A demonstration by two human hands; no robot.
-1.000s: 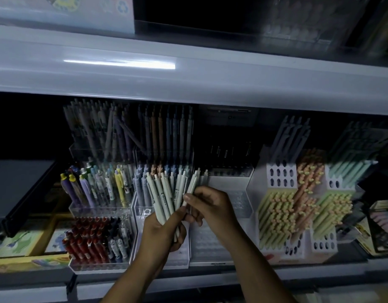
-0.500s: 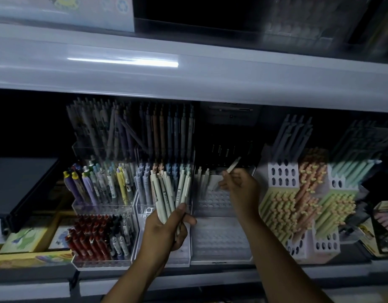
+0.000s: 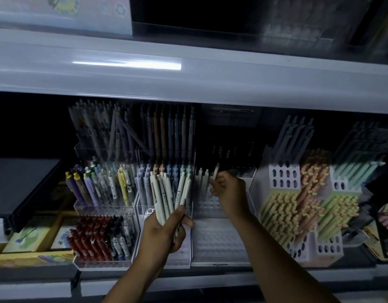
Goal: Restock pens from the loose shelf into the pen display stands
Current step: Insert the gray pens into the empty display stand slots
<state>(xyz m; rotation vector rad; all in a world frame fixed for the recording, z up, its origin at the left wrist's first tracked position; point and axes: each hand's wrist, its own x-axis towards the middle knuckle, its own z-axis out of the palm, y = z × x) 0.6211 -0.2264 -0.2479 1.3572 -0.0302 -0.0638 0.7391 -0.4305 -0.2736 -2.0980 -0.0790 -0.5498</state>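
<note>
My left hand [image 3: 164,231] grips a fanned bunch of pale grey and green pens [image 3: 170,195] in front of the middle clear stand. My right hand [image 3: 229,191] pinches a single pale pen [image 3: 215,171] by its lower part, holding it nearly upright over the upper tier of a white stepped display stand [image 3: 217,239] full of holes. Two or three pale pens [image 3: 203,180] stand in that tier just left of the held one. The pen's tip is hidden by my fingers.
Left of my hands, clear stands hold coloured pens [image 3: 101,184] and red pens [image 3: 90,239]. On the right, a white honeycomb rack [image 3: 285,176] holds yellow, orange and green pens. The shelf edge [image 3: 188,79] overhangs above. Flat packs lie at the lower left.
My right hand pulled one pen from the bunch, carried it right to the white stand, then brought it down and left towards the pens standing there. My left hand kept the bunch still.
</note>
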